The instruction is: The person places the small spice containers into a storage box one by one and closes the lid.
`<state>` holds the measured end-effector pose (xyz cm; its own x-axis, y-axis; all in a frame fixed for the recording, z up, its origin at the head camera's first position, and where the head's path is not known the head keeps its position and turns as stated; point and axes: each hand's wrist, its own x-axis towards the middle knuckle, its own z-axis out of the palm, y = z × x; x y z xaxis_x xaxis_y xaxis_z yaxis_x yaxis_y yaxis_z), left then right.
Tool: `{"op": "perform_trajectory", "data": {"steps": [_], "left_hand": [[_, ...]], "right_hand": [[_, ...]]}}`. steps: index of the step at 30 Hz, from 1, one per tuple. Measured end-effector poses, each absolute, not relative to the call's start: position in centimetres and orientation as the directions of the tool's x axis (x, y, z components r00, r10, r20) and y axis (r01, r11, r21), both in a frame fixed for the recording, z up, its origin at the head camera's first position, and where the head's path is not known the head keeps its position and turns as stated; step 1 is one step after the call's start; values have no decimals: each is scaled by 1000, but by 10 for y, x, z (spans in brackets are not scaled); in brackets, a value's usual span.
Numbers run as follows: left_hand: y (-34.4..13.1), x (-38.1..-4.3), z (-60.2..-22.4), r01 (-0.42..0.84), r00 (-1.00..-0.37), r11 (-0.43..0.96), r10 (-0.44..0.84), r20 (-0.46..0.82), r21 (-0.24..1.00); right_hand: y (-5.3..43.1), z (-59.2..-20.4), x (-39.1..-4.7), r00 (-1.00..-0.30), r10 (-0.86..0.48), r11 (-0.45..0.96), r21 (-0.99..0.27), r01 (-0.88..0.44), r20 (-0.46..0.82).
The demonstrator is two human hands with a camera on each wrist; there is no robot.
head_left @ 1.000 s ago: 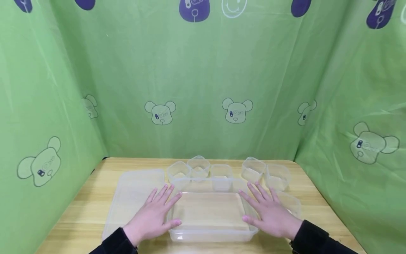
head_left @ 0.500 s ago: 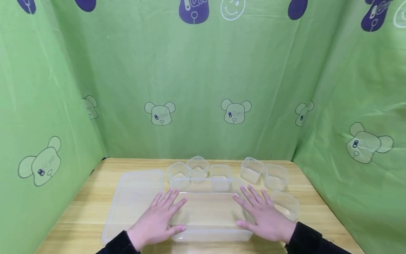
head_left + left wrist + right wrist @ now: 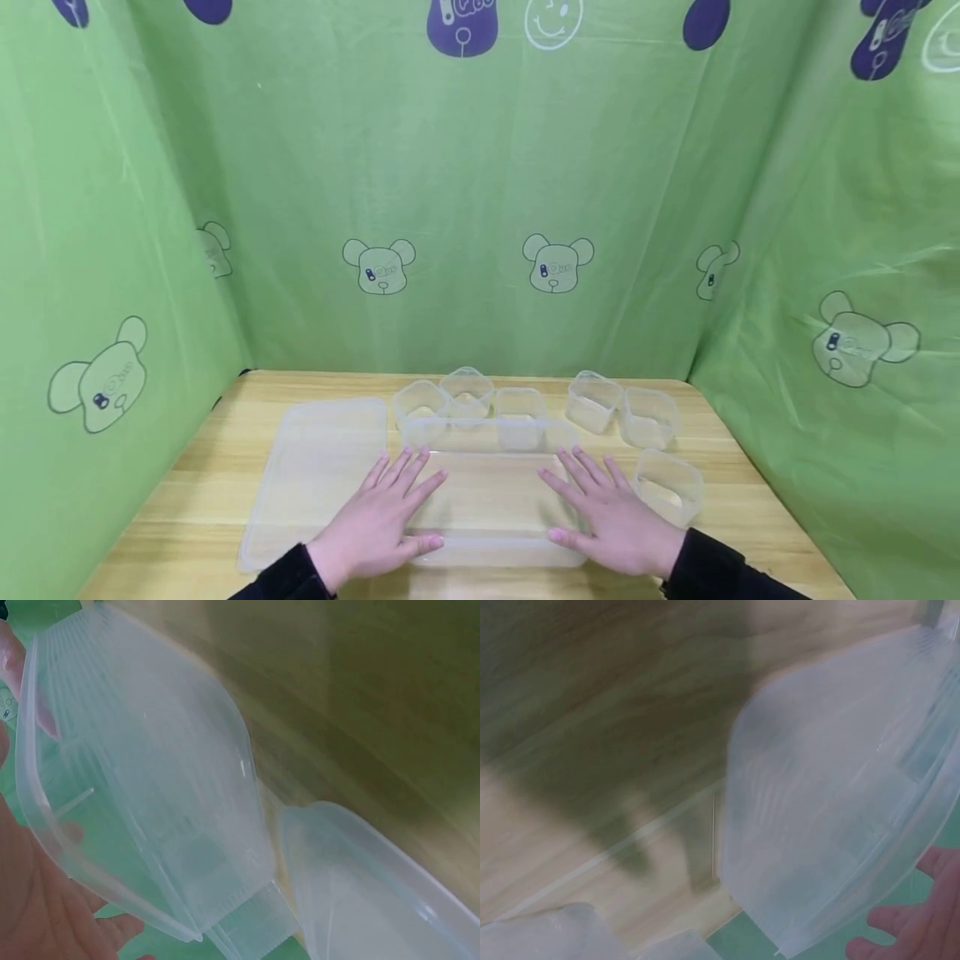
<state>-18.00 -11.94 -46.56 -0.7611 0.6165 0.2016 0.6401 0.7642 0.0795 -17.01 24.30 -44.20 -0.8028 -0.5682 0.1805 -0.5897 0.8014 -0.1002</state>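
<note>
Large clear rectangular plastic box (image 3: pixel 498 552) sits at the lower centre of the head frame, upright with its open side up, the pale wood grain showing through its floor. A person's left hand (image 3: pixel 378 521) is at its left end, fingers straight and spread wide, thumb pointing inward over the near left corner. The right hand (image 3: pixel 615 525) mirrors it at the right end, fingers likewise straight and fanned out, holding nothing. Whether either palm or fingertip touches the rim cannot be told. In the left wrist frame the box slants across the left and centre, with the hand at the lower left edge beside the rim; in the right wrist frame it fills the right side, fingertips at the lower right.

Just left of the box lies a flat translucent rectangular plastic sheet (image 3: pixel 322 467). Beyond the box's far wall stand three small clear rounded-corner plastic containers (image 3: pixel 467 396), close together. Two more small clear containers (image 3: pixel 648 417) stand at the upper right of the tabletop, and a single clear container (image 3: pixel 670 487) sits below them, near the right hand. Everything rests on a light wood-grain table (image 3: pixel 180 508). Dark sleeves (image 3: pixel 701 567) enter from the bottom edge. Green fabric curtains (image 3: pixel 465 167) printed with bear heads fill the upper frame and both sides.
</note>
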Motion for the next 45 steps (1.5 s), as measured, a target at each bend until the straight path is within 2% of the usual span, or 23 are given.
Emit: {"op": "perform_trajectory", "data": {"steps": [24,32,39,45], "left_hand": [[-106,-171,-467,684,-718,728,658,226,49],[-100,-169,-471,690,-708,724,671,221,9],[-100,-167,-471,697,-696,717,677,238,-1],[-100,-168,-472,711,-681,703,690,245,-5]], "right_hand": [[233,-452,-166,-769,-623,764,-100,-637,145],[232,-456,-166,-745,-649,743,-79,-664,157],[232,-459,-166,-714,-678,724,-14,-690,175],[232,-459,-167,-718,-674,727,-12,-686,172]]}}
